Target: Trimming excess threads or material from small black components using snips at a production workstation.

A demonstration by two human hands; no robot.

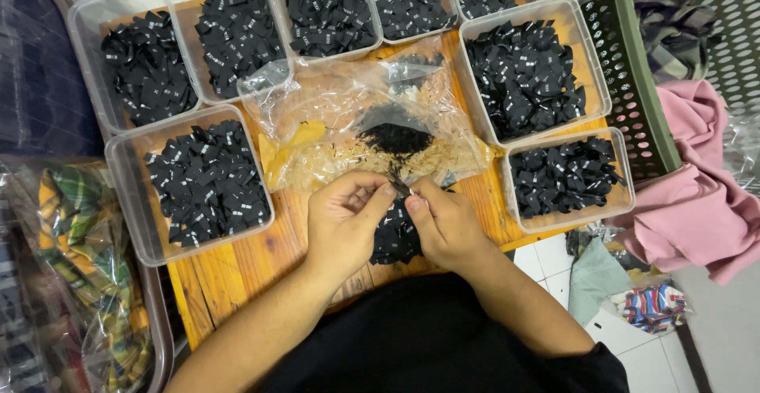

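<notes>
two hands pinch a small black label

the left hand (342,217) and right hand (445,220) meet fingertip to fingertip, both gripping one black label (400,189) (partly hidden) above a loose label pile (394,239) on the wooden tabletop (237,262), just below a clear plastic bag (356,120).

**A crowded corner around a wooden table**

An orange-stained wooden tabletop (237,266) fills the middle of the frame. At lower right lies a white tiled floor (625,337), strewn with cloth scraps (653,306). A green perforated plastic basket (633,92) stands at upper right, pink fabric (697,203) heaped beside it. Light is even and bright.
</notes>
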